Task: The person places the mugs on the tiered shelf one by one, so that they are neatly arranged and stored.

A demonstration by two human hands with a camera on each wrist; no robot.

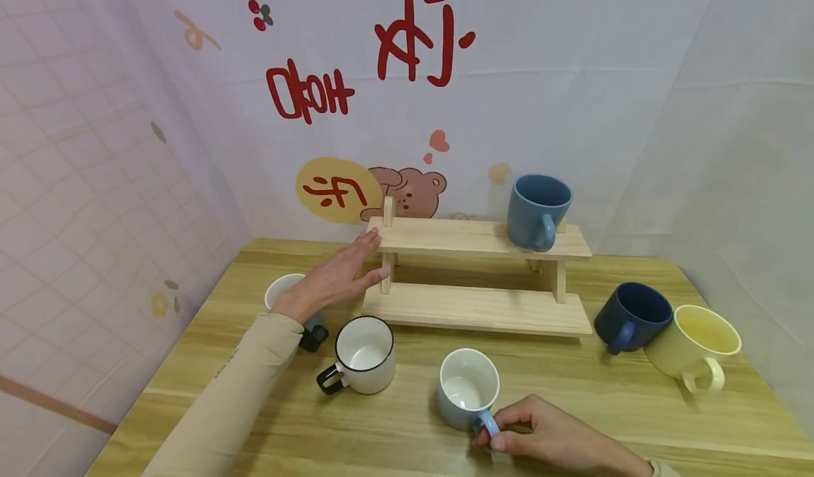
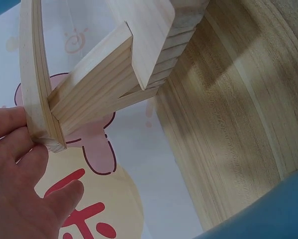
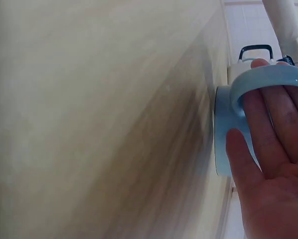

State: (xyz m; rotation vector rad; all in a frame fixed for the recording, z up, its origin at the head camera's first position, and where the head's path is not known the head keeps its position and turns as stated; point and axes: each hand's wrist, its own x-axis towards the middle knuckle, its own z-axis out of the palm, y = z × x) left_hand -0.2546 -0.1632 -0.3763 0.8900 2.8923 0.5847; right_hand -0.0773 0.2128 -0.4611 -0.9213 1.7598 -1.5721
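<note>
My left hand [image 1: 340, 275], its fingers fairly straight, touches the left end of the two-tier wooden rack [image 1: 477, 309]. In the left wrist view the fingers [image 2: 19, 144] rest against the end of a wooden board, thumb apart. At the front, my right hand [image 1: 547, 431] holds a light blue mug [image 1: 459, 408] with a white inside by its handle. The right wrist view shows the fingers [image 3: 275, 119] through the handle loop [image 3: 268, 77]. The mug stands upright on the table. A blue mug [image 1: 531, 215] stands on the rack's upper board, at the right.
Left of the held mug stands a white mug with a black rim [image 1: 375, 371]. Another white-and-blue mug [image 1: 282, 287] is partly hidden behind the left forearm. To the right are a tilted navy mug [image 1: 629, 321] and a yellow mug [image 1: 683, 350], side by side.
</note>
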